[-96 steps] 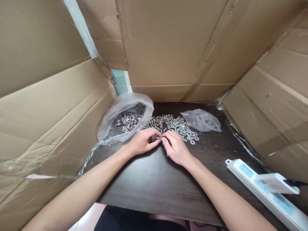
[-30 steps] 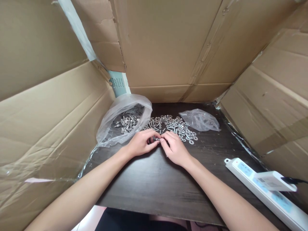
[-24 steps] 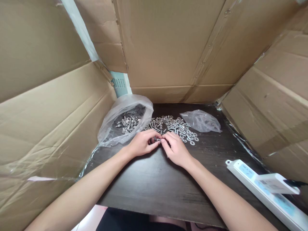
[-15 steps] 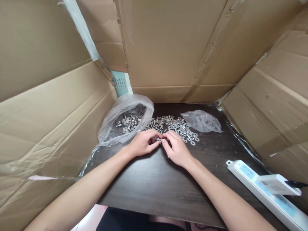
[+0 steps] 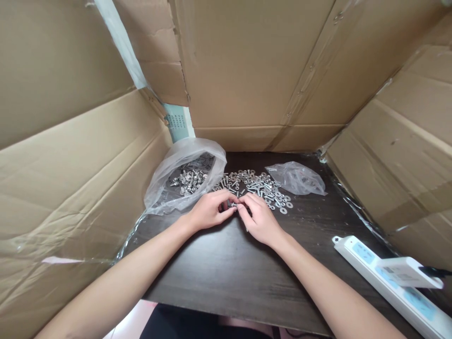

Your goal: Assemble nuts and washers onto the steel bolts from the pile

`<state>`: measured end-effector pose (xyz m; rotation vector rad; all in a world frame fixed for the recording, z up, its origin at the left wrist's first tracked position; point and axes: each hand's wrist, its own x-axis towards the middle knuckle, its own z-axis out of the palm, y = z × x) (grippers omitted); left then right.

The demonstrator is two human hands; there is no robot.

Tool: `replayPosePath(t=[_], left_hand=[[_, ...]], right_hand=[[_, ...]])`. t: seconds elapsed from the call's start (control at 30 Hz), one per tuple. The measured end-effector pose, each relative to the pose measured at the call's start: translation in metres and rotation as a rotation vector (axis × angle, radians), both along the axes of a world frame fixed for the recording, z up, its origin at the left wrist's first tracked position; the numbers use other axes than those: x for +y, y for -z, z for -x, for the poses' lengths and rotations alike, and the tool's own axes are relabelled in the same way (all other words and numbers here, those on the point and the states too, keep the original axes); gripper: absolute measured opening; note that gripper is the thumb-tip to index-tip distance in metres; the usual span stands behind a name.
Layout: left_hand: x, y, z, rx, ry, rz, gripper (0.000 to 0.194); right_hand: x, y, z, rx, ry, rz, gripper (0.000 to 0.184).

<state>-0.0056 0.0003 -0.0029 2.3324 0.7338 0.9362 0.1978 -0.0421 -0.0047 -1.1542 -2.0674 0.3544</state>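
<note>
Between the fingertips of both hands is a small metal bolt (image 5: 232, 204), partly hidden by the fingers. My left hand (image 5: 213, 208) pinches it from the left, thumb and forefinger curled round it. From the right, my right hand (image 5: 257, 215) closes its thumb and fingertips on the same piece. Whether a nut or washer sits on it is too small to tell. Just beyond the fingers lies a loose spread of bolts, nuts and washers (image 5: 266, 187). A clear plastic bag (image 5: 160, 193) at the left lies open, with a heap of metal fasteners (image 5: 192, 181) inside.
A crumpled clear bag (image 5: 296, 178) lies at the back right of the dark table (image 5: 226, 263). A white power strip (image 5: 384, 278) with a plugged-in adapter (image 5: 406, 272) runs along the right side. Cardboard walls (image 5: 254, 70) close in the left, back and right.
</note>
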Motion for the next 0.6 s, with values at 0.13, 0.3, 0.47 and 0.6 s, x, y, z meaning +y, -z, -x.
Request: replayPosePath(t=[0.13, 0.3, 0.47, 0.6], left_hand=[[0.0002, 0.0001, -0.0004, -0.01, 0.006, -0.008, 0.016], [0.0002, -0.0008, -0.0003, -0.011, 0.005, -0.012, 0.014], [0.0006, -0.0018, -0.0003, -0.013, 0.012, -0.034, 0.014], [0.0004, -0.0021, -0.0006, -0.012, 0.009, -0.039, 0.013]], right_hand=[[0.0002, 0.0013, -0.0003, -0.007, 0.001, -0.006, 0.016], [0.0, 0.0021, -0.0004, -0.034, 0.003, -0.002, 0.02], [0.0004, 0.0022, 0.0002, -0.056, 0.006, -0.001, 0.023], [0.0004, 0.0013, 0.0001, -0.065, 0.005, 0.006, 0.024]])
